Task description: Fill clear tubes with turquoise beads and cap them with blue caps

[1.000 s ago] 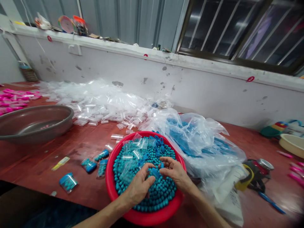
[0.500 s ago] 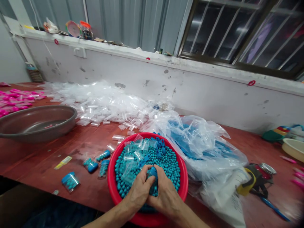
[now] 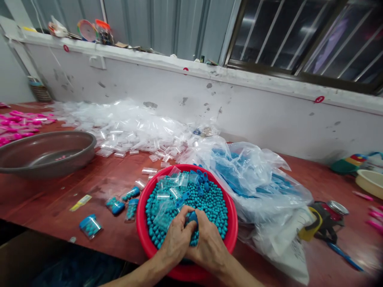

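Red surface (image 3: 113, 175), red basin (image 3: 232, 223) by its near edge, left hand (image 3: 176, 235) and right hand (image 3: 208, 239) together on a blue piece (image 3: 193, 217).
From my end, I see both hands clamped on the blue piece above the basin's middle; I judge that this grip calls for even pressure, so I'd set the thumbs level, hold the piece square and work low, letting anything dropped land inside the rim. One-sided force could tip it. To look at, it is smooth, rounded on top, a deeper blue than the teal beads (image 3: 217, 203) around it; fingers hide its lower part, so I cannot tell what it joins.
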Action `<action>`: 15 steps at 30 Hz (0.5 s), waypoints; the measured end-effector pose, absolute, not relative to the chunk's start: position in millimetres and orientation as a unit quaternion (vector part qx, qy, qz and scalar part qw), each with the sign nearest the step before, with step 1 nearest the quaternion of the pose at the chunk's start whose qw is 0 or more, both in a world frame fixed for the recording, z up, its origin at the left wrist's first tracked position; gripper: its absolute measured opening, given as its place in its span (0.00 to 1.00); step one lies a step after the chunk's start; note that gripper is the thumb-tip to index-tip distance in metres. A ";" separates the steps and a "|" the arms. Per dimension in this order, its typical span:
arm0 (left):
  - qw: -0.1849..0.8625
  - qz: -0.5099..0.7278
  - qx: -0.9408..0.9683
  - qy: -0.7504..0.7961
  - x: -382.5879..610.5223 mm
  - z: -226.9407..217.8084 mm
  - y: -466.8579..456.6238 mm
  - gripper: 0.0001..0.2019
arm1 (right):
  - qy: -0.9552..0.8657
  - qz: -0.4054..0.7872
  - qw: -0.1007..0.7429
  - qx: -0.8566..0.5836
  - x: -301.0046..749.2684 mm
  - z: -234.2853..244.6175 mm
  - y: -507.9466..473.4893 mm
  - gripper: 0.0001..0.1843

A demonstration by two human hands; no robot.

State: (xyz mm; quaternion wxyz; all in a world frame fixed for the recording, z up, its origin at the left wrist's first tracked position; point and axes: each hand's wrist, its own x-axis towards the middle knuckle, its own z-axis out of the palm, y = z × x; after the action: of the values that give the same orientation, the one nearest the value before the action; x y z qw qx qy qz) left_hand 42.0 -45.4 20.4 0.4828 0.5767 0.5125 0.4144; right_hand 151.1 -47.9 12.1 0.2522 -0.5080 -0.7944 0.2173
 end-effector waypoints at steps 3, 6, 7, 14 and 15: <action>0.449 0.399 0.601 0.527 36.6 24.6 -45.2 0.09 | -0.796 0.255 0.238 -0.495 150.1 13.4 -47.7 0.35; 0.393 0.374 0.637 0.547 13.4 29.9 -43.7 0.12 | -0.812 0.305 0.208 -0.453 153.4 13.2 -42.4 0.44; 0.370 0.364 0.645 0.561 0.5 31.9 -42.1 0.13 | -0.815 0.314 0.201 -0.445 155.6 13.2 -38.8 0.44; 0.066 0.186 0.615 0.763 -95.5 46.2 -25.3 0.21 | -0.845 0.228 0.099 -0.474 167.7 22.6 0.5 0.12; 0.015 0.172 0.612 0.771 -98.0 47.7 -25.0 0.21 | -0.849 0.205 0.077 -0.482 166.7 24.9 5.3 0.12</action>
State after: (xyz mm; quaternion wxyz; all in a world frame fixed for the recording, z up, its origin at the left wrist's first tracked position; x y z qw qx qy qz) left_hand -98.0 -25.0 47.7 0.0150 0.6123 0.7715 0.1723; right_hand 166.7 5.3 24.9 0.0769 -0.4818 -0.8485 0.2048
